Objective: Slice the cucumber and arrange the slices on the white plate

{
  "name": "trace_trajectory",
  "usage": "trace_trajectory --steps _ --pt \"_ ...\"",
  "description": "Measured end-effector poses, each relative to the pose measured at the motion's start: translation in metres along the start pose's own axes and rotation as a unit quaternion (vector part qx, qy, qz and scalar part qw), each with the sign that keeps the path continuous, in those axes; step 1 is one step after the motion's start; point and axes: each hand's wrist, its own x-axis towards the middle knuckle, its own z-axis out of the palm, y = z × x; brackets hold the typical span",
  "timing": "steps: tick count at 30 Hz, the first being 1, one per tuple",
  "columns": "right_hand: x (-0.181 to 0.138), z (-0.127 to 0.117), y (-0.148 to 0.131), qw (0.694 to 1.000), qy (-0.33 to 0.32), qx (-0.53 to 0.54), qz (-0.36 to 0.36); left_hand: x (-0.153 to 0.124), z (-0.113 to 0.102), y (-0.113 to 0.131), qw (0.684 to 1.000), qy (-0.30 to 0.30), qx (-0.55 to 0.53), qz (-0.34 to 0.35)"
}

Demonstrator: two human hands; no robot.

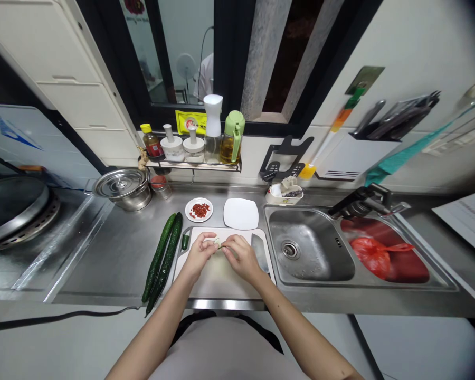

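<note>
Over the white cutting board (206,287), my left hand (200,254) and my right hand (240,254) meet with bent fingers. Between their fingertips they pinch a thin, green-edged piece of cucumber (220,246), partly covered by the fingers. A short cucumber stub (185,242) lies at the board's upper left corner, beside my left hand. To the right of my right hand a wide knife blade (258,247) rests flat on the board; its handle is hidden behind my forearm. Two long whole cucumbers (163,261) lie side by side left of the board.
Behind the board are a small plate (200,218) of chopped red pieces and a bare white plate (240,213). A lidded steel pot (122,189) stands at left. The sink (312,264) is at right, with a red plastic bag (374,257). Bottles line a shelf (193,165).
</note>
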Motion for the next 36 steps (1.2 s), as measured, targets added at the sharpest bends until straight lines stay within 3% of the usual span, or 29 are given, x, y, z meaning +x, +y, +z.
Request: trace_trajectory --steps 8,16,23,36 --pt "0.001 0.001 -0.007 0.998 -0.001 0.06 0.016 -0.005 0.005 0.005 0.994 0.011 0.062 0.088" --pt "0.004 0.007 -0.012 0.981 0.002 0.164 0.101 -0.008 0.008 0.002 0.985 0.036 0.098 0.139" --pt "0.007 0.009 -0.017 0.944 0.003 0.26 0.203 -0.009 0.012 0.001 0.976 0.062 0.134 0.162" --pt "0.008 0.007 -0.013 0.897 -0.054 0.344 0.271 -0.007 0.016 -0.007 0.978 0.065 0.122 0.158"
